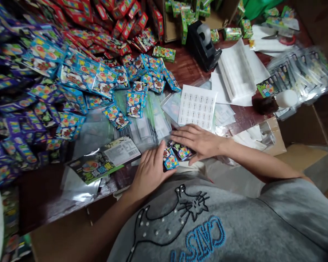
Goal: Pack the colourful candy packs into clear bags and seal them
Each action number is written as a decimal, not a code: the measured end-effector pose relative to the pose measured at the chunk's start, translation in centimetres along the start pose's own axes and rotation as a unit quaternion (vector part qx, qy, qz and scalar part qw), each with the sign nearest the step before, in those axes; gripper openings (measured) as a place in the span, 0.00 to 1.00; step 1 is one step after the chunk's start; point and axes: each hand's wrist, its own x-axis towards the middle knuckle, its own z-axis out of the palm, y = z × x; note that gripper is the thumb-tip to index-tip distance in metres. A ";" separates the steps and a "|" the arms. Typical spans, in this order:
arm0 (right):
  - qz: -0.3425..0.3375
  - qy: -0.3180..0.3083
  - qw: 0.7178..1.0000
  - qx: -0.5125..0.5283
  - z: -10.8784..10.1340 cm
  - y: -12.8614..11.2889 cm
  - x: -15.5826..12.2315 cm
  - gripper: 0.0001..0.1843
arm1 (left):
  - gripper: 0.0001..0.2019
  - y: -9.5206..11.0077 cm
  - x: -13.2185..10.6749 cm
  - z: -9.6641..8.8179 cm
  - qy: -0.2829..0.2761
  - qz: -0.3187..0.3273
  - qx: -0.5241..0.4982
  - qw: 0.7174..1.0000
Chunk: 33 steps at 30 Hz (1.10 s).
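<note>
At the table's near edge my left hand (pixel 149 168) is closed at the side of a small blue candy packet (pixel 170 158), with the thumb below it and the fingers above. Right beside that packet lies a dark candy packet (pixel 182 150), partly covered by my right hand (pixel 198 142), whose fingers reach over its top while the thumb rests at its lower side. Left of my hands is a clear bag with a black and green printed card (pixel 104 162). Just beyond my right hand lies a sheet of round white stickers (pixel 197 107).
Piles of purple packets (pixel 13 120), blue packets (pixel 90 74) and red boxes (pixel 98 22) cover the left and back. A black tape dispenser (pixel 203 45), stacked white paper (pixel 236 72), a dark bottle with white cap (pixel 274 102), filled clear bags (pixel 303 76) and red-handled scissors (pixel 287 40) lie rightward.
</note>
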 end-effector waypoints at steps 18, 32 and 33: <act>0.005 0.088 0.996 0.020 2.3 -2.1 1.5 0.40 | 0.48 -0.9 -2.3 -4.2 -0.008 0.052 0.044 0.998; -0.042 -0.020 0.997 0.054 -3.2 0.3 12.8 0.43 | 0.49 -9.1 -3.2 -8.6 -0.034 -0.104 0.090 0.990; -0.039 -0.017 0.998 0.038 -3.3 0.2 13.0 0.43 | 0.49 -8.9 -3.3 -8.4 -0.022 -0.112 0.089 0.990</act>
